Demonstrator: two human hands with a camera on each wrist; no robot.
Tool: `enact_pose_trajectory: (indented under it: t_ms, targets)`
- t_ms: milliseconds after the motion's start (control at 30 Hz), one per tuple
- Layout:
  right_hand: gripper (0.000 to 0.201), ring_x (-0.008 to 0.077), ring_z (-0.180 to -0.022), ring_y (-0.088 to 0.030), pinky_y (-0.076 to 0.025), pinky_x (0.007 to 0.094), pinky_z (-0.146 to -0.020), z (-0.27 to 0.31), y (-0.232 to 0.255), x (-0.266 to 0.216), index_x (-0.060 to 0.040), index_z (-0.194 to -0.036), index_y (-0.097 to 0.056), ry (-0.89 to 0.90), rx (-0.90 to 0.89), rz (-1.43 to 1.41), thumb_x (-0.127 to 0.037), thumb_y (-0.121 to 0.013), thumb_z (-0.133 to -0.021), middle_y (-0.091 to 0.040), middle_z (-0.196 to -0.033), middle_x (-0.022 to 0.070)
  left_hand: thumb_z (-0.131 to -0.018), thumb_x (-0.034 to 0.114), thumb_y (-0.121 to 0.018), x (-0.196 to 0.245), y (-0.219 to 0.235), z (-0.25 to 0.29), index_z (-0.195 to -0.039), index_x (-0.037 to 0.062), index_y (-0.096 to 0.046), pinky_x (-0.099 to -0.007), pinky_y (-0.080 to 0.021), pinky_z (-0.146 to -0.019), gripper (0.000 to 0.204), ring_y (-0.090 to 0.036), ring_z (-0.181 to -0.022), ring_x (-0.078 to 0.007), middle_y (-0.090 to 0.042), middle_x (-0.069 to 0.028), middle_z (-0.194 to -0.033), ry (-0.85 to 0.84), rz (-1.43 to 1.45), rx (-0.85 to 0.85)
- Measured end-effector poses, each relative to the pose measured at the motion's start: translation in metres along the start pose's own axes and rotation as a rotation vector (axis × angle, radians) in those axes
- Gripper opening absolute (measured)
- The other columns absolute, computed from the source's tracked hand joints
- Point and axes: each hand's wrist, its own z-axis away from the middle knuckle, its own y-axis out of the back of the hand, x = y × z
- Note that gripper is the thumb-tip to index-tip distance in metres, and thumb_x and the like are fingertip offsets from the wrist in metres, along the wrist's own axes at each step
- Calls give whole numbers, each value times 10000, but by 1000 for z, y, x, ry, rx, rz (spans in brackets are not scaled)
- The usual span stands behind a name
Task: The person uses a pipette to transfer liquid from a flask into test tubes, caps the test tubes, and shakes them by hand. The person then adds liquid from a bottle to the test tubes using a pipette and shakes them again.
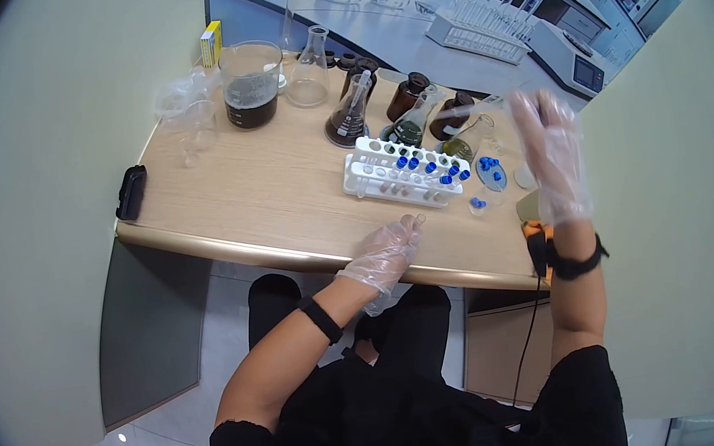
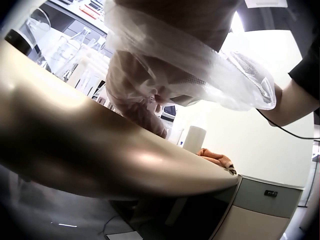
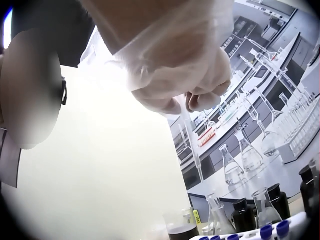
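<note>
My gloved left hand (image 1: 385,254) is low at the table's front edge, its fingers round a small clear tube (image 1: 420,221). In the left wrist view the left hand (image 2: 145,85) hides the tube. The gloved right hand (image 1: 552,152) is raised at the right, above the table. In the right wrist view the right hand (image 3: 185,75) pinches a clear plastic dropper (image 3: 196,155), whose stem hangs down. Between the hands stands a white tube rack (image 1: 358,184) with several blue-capped tubes. A dish of blue caps (image 1: 491,173) lies right of it.
Behind the rack are a flask of dark liquid (image 1: 348,125), a flask of green liquid (image 1: 407,131), a flask of yellow liquid (image 1: 459,149) and brown bottles (image 1: 406,97). Farther left stand a beaker (image 1: 252,100) and an empty flask (image 1: 309,90). A black object (image 1: 131,194) lies at the left edge.
</note>
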Motion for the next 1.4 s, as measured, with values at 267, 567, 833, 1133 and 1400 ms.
enact_pose_trajectory:
  t_ms: [267, 567, 833, 1133, 1400]
  targets:
    - [409, 409, -1048, -646, -484, 479, -941, -135, -118, -4, -61, -1035, -722, -255, -226, -207, -452, -608, -1008, -728, -1029, 201, -1070, 281, -522, -9, -7, 3, -1235, 106, -624, -526, -559, -786, 261, -703, -879, -434, -730, -213, -979, -124, 44, 89]
    - [396, 421, -1074, -674, -526, 471, -935, -165, -218, -30, -37, -1013, -740, -159, -481, -191, -421, -655, -976, -724, -1079, 232, -1088, 337, -514, -6, -11, -2, -1152, 111, -606, -530, -555, -688, 252, -706, -807, -415, -702, -192, -843, -77, -17, 83]
    - [350, 412, -1112, -663, -519, 445, -953, -159, -250, -33, -52, -1047, -754, -181, -672, -184, -378, -652, -968, -719, -1101, 228, -1099, 373, -493, -4, -6, 0, -1089, 108, -580, -527, -549, -673, 279, -704, -774, -409, -685, -186, -801, -59, 3, 81]
    - [310, 414, -928, -664, -523, 431, -834, -158, -286, -17, -19, -935, -735, -144, -596, -317, -323, -678, -919, -695, -941, 248, -1101, 375, -489, -1, 1, 2, -1089, 102, -564, -536, -549, -686, 283, -697, -782, -423, -685, -198, -814, -50, 24, 50]
    - [291, 388, -984, -693, -551, 420, -866, -160, -268, -27, -48, -905, -774, 4, -613, -156, -306, -640, -892, -740, -986, 207, -1101, 359, -492, -4, -2, 2, -1094, 91, -568, -532, -555, -670, 278, -698, -757, -420, -684, -200, -809, -73, 26, 64]
